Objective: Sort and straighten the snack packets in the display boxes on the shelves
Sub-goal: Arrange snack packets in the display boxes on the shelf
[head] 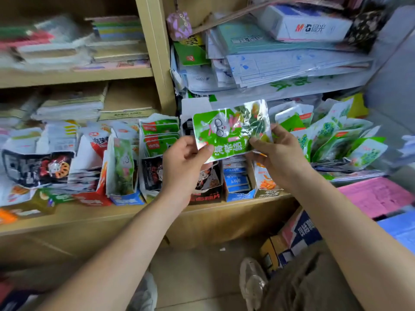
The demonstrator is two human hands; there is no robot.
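Left hand (183, 163) and right hand (279, 157) pinch the green packet (231, 129) — best smoothed flat, then stood among the matching packets (341, 140).

The lower wooden shelf (134, 217) carries a row of open display boxes (126, 199) crowded along its front edge, with packets standing in them. Toward its right end, loose green packets (363, 151) lie heaped. At its left end, flat packets (15, 191) sprawl near the front edge.
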